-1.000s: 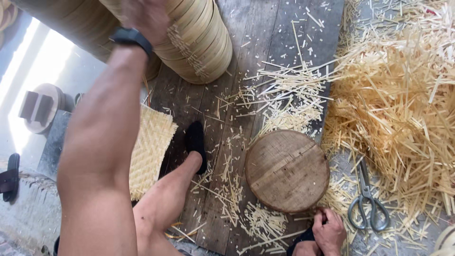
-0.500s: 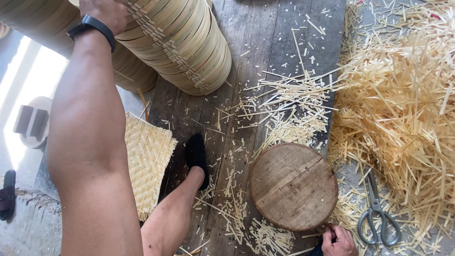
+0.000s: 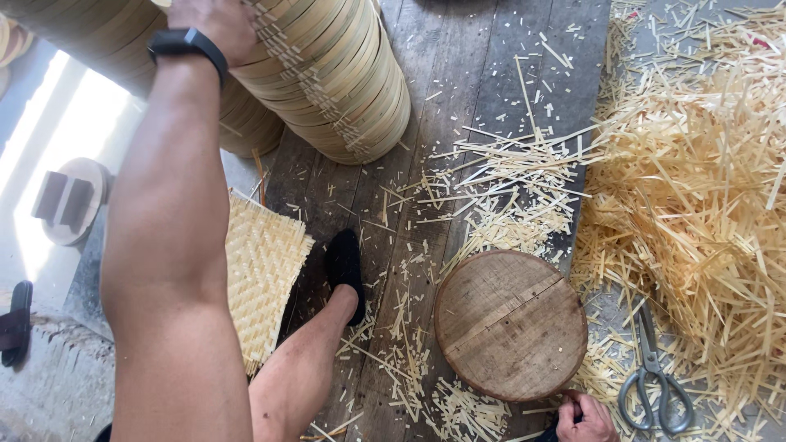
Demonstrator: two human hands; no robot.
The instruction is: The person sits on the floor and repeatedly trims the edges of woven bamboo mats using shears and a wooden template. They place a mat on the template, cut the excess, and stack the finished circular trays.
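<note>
The tall stack of pale round bamboo steamer rings (image 3: 327, 74) runs off the top edge, so I cannot see how high it goes, and a second stack behind it on my left is mostly hidden by my own forearm. My left hand (image 3: 214, 24) lies flat against the upper side of that stack, cut off by the top edge; the fingers are out of sight, so I cannot tell how far they are spread or whether they grip anything. A black band (image 3: 188, 45) sits on that wrist.

My right hand (image 3: 583, 417) is low at the bottom edge, only partly in view, loosely curled, its fingertips touching the near rim of the round dark wooden chopping block (image 3: 510, 323). I cannot make out whether it pinches anything.

The block lies on the worn grey plank floor (image 3: 458, 65), well apart from the stack. Grey metal scissors (image 3: 652, 381) lie just beside my right hand, at the foot of a heap of pale bamboo slivers (image 3: 704, 180). A square woven bamboo mat (image 3: 262, 270) lies beside my foot in its black shoe (image 3: 345, 262).
</note>
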